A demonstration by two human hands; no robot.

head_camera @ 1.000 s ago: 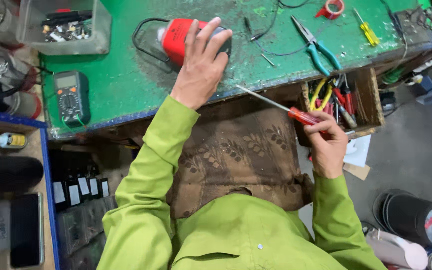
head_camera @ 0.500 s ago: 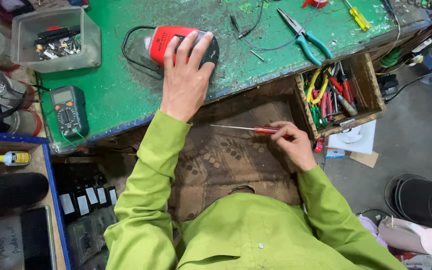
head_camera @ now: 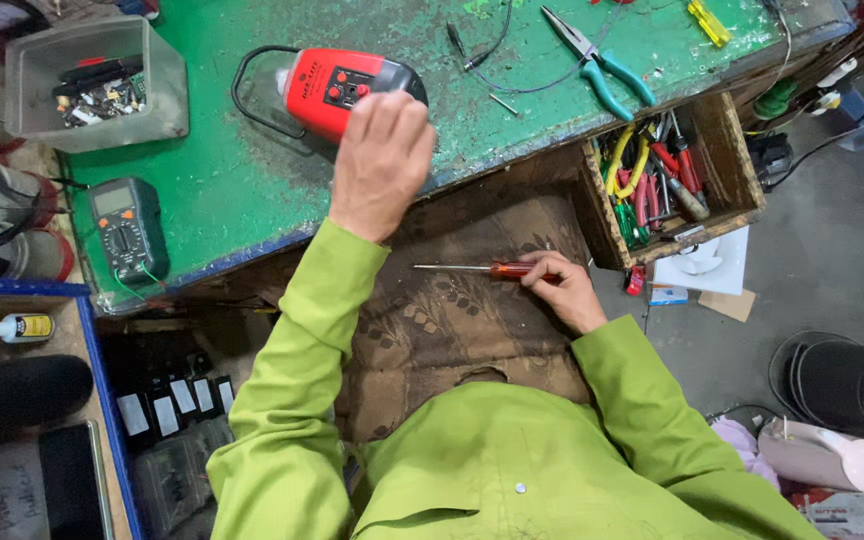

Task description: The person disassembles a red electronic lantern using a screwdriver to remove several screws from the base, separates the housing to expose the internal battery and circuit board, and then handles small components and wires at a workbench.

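We see our left hand (head_camera: 380,160) raised near the upper middle of the frame, fingers loosely together and curled, hovering just above the near end of the red and black plastic handheld device (head_camera: 344,88) that lies on the worn green-painted workbench (head_camera: 222,180); whether the palm touches its casing we cannot tell, but nothing is gripped. Our right hand (head_camera: 564,290) sits lower, right of centre, over the brown patterned cloth (head_camera: 462,320) on our lap, its fingers closed around the red handle of a slim metal-shafted screwdriver (head_camera: 477,268) whose shaft points left, level, well short of the device. As we judge it, the work has barely begun: the tool is picked up and the device lies in reach, yet its casing looks whole and the tip is not on any screw. Counting what lies about: one red device, one screwdriver in hand, one dark green digital multimeter (head_camera: 127,228) at the left edge of the bench, one clear plastic tub (head_camera: 167,95) of small parts in the upper left, one pair of teal-handled pliers (head_camera: 597,62) at the top right, and one open wooden box (head_camera: 727,150) crammed with more tools than we can count.
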